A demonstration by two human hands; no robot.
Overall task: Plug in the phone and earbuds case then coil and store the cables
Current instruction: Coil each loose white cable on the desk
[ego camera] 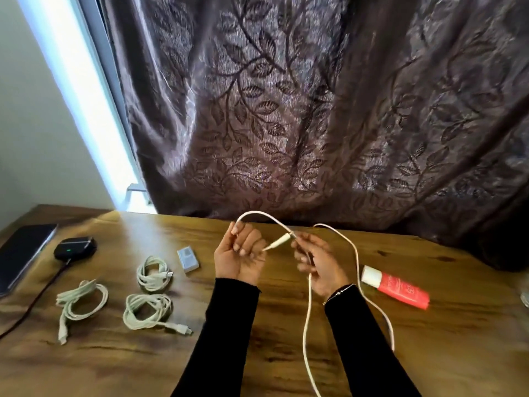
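Above the wooden table, both my hands hold one long white cable. My left hand grips it near its plug end, which pokes out to the right between the hands. My right hand holds the cable further along; from there it loops over the table and hangs down toward me. At the far left lies a dark phone. Beside it sits the black earbuds case showing a green light, with a dark cord running out of it. Three coiled white cables lie on the left.
A small white charger block lies left of my left hand. A red and white tube lies on the right. A brown leaf-patterned curtain hangs behind the table's far edge. A glass object shows at the right border.
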